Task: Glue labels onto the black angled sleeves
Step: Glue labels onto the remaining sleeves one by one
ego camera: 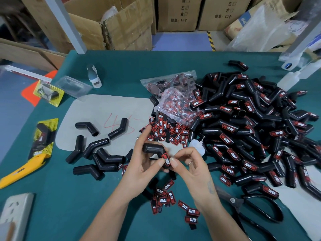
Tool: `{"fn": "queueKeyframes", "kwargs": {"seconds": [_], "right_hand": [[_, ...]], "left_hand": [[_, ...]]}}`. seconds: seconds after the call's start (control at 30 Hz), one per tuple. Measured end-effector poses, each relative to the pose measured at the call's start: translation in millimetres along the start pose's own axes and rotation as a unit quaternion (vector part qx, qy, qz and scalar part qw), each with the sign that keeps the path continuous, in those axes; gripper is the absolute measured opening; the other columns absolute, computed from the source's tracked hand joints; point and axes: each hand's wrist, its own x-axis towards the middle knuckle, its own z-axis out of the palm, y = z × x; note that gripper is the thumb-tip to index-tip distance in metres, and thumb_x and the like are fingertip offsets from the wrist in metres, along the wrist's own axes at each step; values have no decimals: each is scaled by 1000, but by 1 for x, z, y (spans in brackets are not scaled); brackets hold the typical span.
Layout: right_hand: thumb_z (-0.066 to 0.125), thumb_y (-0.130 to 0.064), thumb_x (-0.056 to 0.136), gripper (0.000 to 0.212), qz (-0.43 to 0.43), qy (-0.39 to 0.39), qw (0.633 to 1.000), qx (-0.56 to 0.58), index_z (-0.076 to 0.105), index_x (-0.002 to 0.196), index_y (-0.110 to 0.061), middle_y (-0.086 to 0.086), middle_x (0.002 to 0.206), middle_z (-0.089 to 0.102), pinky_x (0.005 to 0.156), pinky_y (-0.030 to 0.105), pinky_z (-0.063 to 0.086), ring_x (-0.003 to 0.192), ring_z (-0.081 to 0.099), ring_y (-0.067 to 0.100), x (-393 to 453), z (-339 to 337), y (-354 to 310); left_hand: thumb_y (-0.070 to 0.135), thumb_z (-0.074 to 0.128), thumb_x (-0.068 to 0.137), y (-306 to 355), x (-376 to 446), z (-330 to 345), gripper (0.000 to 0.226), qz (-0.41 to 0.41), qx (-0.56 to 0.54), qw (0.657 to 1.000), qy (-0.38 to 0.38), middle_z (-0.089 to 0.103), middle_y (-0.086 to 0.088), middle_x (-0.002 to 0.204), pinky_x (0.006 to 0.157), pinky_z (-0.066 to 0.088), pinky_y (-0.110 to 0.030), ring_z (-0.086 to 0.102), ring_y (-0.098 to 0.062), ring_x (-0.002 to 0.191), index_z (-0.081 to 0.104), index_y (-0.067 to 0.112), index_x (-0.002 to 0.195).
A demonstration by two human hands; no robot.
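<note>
- The left hand (pixel 147 162) holds a black angled sleeve (pixel 154 149) in the air above the table (pixel 86 197); its grip is clamped on the sleeve, thumb pressing the lower leg.
- A red-and-black label (pixel 165 159) lies on that lower leg, its long axis running along the leg, down and toward the person.
- The right hand (pixel 189 164) sits just beside the label on its right; thumb and forefinger are pinched toward its edge, though whether they touch it cannot be told.
- Likely next: pressing the label flat, which falls to both thumbs, one on each side of it.
- Bare sleeves (pixel 102 157) lie left, finished ones (pixel 251 127) right.
</note>
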Motion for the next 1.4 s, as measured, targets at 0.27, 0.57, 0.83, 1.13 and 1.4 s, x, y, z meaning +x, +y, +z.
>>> {"fn": "queueKeyframes", "kwargs": {"seconds": [0.27,0.57,0.83,1.13,1.4], "right_hand": [[70,-52,89,25,19,22,999,16,77,103,-32,-6,100,70,85,30,60,94,75,16,-4,7,1],[78,-65,82,50,19,12,999,43,82,108,-23,3,103,65,85,33,56,92,66,15,-3,10,2],[88,-60,71,42,-9,59,996,74,83,87,-21,-3,87,61,76,22,51,76,60,11,-2,13,6],[84,-42,77,23,-9,57,996,66,83,84,-20,-2,85,61,77,22,51,80,60,10,-1,12,6],[82,-40,81,18,-26,56,997,47,83,84,-22,-6,86,62,78,21,50,82,60,10,-2,11,5]], "left_hand": [[11,74,91,-4,1,12,81,-32,-148,981,123,70,-19,120,96,57,-45,68,-44,118,39,43,157],[5,72,95,-2,-4,25,60,-50,-172,972,150,69,-21,126,91,59,-38,67,-42,122,51,25,147],[13,74,93,-3,-7,30,57,-30,-153,977,146,69,-23,124,103,54,-55,65,-47,121,52,21,144],[14,72,94,-1,-7,33,47,-26,-175,972,155,71,-12,122,89,59,-36,71,-31,114,57,21,138],[14,72,94,0,-7,33,44,-34,-183,970,158,70,-12,124,88,60,-34,71,-29,114,60,19,135]]}}
